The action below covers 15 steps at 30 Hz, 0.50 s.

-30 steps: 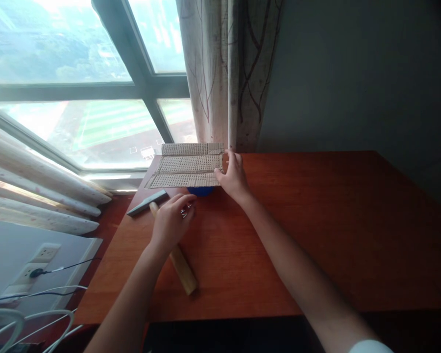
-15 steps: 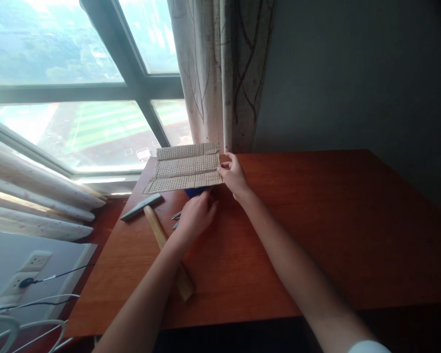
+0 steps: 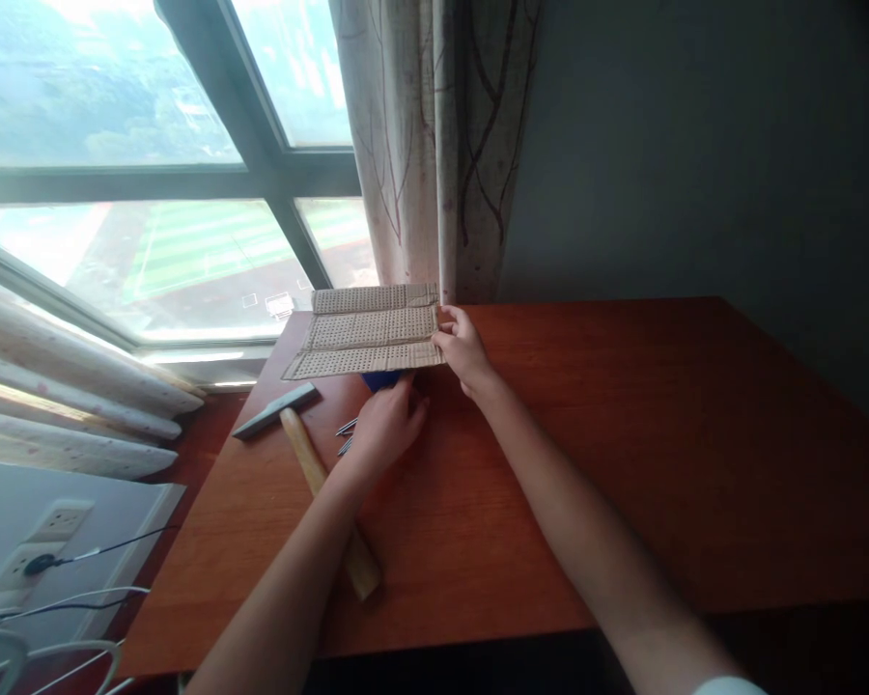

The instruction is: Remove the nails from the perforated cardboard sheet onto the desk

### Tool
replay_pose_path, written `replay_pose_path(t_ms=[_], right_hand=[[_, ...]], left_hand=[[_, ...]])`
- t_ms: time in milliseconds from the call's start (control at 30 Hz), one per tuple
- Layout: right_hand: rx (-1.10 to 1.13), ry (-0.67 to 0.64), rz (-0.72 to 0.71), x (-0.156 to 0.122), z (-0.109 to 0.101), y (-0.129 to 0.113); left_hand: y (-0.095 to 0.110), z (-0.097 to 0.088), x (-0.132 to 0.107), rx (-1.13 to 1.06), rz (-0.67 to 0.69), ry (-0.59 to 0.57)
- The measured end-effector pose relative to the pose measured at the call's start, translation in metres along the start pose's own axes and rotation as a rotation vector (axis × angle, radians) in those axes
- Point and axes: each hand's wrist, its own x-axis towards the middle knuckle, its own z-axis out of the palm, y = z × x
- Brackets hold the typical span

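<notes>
A perforated cardboard sheet [image 3: 366, 331] lies at the far left of the red-brown table [image 3: 623, 463], raised on a blue object [image 3: 378, 380] beneath it. My right hand [image 3: 464, 349] pinches the sheet's right edge, fingers closed on it. My left hand [image 3: 385, 423] reaches to the blue object under the sheet's front edge, fingertips touching it; the fingers are partly hidden. Loose nails [image 3: 346, 434] lie just left of that hand. A hammer with a wooden handle [image 3: 327, 502] and a grey metal head [image 3: 273, 410] lies to the left.
A patterned curtain [image 3: 434, 145] hangs behind the sheet, next to a large window [image 3: 152, 164]. A dark grey wall [image 3: 695, 145] backs the table. Left of the table are a wall socket [image 3: 52, 526] with a plugged cable and white cables [image 3: 43, 647].
My left hand left the nails near the hammer and moved up right to the blue object under the sheet. The nails now lie on the table. My right hand stayed on the sheet's edge.
</notes>
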Motion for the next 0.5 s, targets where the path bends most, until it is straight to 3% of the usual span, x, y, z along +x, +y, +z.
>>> replay_pose_path(t_ms=[267, 500], right_hand=[[-0.069, -0.041, -0.018, 0.002, -0.003, 0.002], [0.113, 0.054, 0.091, -0.01, -0.025, -0.014]], left_hand=[[-0.005, 0.003, 0.0, -0.007, 0.001, 0.024], [0.0, -0.004, -0.006, -0.005, 0.043, 0.033]])
